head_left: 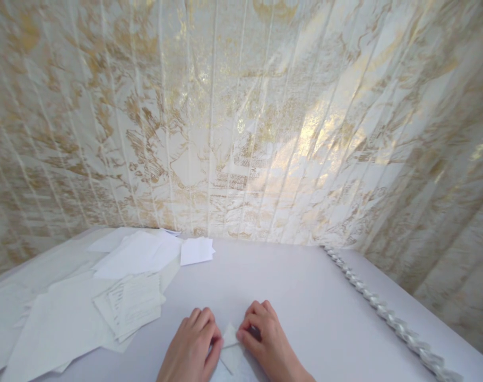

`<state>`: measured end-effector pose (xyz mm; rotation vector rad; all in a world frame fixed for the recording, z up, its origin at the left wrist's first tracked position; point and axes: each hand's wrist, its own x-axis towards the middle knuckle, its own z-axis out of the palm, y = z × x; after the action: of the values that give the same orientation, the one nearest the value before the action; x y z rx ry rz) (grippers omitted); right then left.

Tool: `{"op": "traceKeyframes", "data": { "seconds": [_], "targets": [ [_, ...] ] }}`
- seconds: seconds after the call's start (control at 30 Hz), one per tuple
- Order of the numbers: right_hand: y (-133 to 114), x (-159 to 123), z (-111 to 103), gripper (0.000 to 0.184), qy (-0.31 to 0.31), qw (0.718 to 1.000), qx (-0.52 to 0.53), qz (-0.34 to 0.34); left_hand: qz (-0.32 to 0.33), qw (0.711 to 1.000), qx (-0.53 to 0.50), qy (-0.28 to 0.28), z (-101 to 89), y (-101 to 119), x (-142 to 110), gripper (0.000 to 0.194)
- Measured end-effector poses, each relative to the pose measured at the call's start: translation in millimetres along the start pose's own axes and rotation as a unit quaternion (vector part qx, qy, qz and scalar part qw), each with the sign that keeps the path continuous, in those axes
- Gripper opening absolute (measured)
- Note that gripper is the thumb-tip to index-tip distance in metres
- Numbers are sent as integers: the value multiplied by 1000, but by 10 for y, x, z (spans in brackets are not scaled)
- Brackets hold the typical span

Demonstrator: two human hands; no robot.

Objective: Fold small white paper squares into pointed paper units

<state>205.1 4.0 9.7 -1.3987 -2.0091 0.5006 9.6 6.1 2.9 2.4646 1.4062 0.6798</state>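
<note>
We see one small folded paper (232, 358) at bottom centre, its edges apparently pinched by our left hand (196, 339) and right hand (268, 337), fingers drawn narrow. We judge a fold is being shaped; the next move calls for aligned edges. Farther out, we count one small white stack (196, 251), one silver braided strip (385, 313) lower right; overlapping left-side sheets (64, 318) defy counting.
</note>
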Motion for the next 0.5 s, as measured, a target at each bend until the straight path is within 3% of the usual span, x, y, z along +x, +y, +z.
{"op": "traceKeyframes", "data": {
  "seconds": [0.27, 0.5],
  "targets": [
    [-24, 8, 92, 20, 0, 997, -83, 1, -38, 999, 4, 14, 24, 90, 58, 14],
    [-38, 8, 68, 15, -22, 997, -68, 12, -56, 996, -40, -58, -73, 79, 125, 7]
  ]
}}
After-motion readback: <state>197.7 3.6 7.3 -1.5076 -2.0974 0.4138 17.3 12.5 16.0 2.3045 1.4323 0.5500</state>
